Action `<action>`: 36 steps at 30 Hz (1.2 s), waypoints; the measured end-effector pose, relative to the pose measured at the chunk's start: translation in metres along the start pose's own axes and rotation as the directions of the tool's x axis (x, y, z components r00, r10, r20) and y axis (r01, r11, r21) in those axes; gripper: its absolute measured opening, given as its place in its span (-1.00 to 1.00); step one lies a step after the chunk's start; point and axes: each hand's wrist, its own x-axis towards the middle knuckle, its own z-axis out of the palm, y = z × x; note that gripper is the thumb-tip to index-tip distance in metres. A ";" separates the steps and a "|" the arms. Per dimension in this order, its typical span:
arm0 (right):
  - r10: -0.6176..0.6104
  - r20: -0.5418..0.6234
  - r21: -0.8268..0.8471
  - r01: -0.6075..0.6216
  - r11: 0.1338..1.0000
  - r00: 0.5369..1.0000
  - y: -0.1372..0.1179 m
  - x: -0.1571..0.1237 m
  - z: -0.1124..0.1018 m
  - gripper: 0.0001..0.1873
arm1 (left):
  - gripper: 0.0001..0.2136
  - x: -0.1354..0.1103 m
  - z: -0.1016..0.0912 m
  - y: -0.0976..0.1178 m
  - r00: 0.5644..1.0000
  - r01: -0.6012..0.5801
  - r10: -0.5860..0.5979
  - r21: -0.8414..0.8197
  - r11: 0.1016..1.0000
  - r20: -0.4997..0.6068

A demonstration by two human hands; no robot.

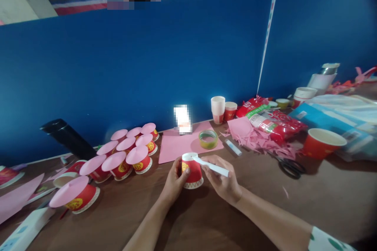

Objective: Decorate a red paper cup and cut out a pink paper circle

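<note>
A red paper cup (192, 171) stands upside down on the brown table (206, 219), just in front of me. My left hand (173, 182) is wrapped around its left side and steadies it. My right hand (222, 180) grips a white glue stick (212, 167), whose tip touches the cup's upturned bottom. Several more upside-down red cups capped with pink paper discs (126, 155) are clustered to the left.
A pink paper sheet (176, 145) with a roll of tape (208, 139) lies behind the cup. Further right are a second glue stick (233, 147), pink paper scraps (259, 141), black scissors (290, 166), packs of cups (275, 123) and an open red cup (322, 143). A black flask (69, 138) leans against the blue partition.
</note>
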 end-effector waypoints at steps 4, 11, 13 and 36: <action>0.033 0.013 0.000 -0.033 0.999 0.999 -0.002 0.000 0.000 -0.85 | -0.60 0.000 -0.002 -0.004 0.998 0.053 -0.056 -0.099 0.994 -0.027; 0.083 0.006 -0.025 -0.083 0.996 0.997 -0.002 0.000 0.003 -0.88 | -0.65 0.001 -0.004 -0.012 0.984 0.061 -0.097 -0.225 0.973 -0.151; 0.086 0.008 -0.028 -0.086 0.996 0.996 -0.002 -0.001 0.004 -0.87 | -0.67 0.001 -0.005 -0.012 0.984 0.062 -0.098 -0.226 0.972 -0.151; 0.074 0.048 0.036 -0.076 0.996 0.996 0.000 0.000 0.006 -0.82 | -0.60 0.002 -0.003 -0.012 0.993 0.054 -0.074 -0.206 0.977 -0.090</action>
